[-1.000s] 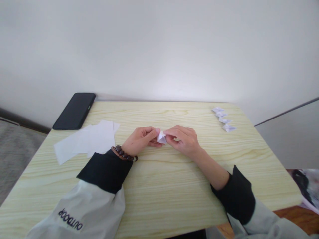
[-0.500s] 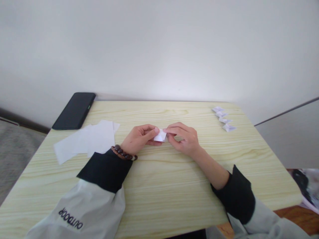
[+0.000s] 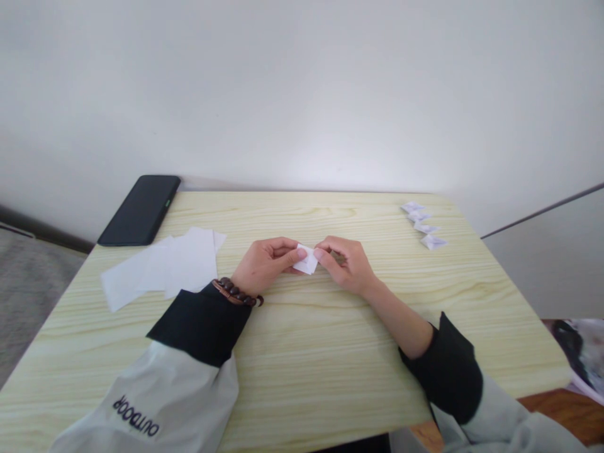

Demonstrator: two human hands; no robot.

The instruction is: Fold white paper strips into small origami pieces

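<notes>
A small folded white paper [image 3: 307,262] is held up between my two hands over the middle of the table. My left hand [image 3: 265,264] pinches its left side, thumb on top and fingers underneath. On its right edge, the thumb and bent index finger of my right hand [image 3: 348,264] are closed. The paper looks like a tilted little square; its underside is hidden. Loose white paper sheets [image 3: 191,261] lie overlapping to the left of my left hand. Several small folded paper pieces [image 3: 433,241] with pointed ends sit in a row at the far right.
A black tablet-like device [image 3: 140,211] lies at the table's back left corner. The light wood-grain table [image 3: 302,365] meets a white wall [image 3: 302,94] at the back. Some bagged items [image 3: 585,352] are beyond the table's right edge.
The folded paper has turned between my fingers and now sits tilted. My right thumb has moved up onto its right edge, and the right fingers have curled in.
</notes>
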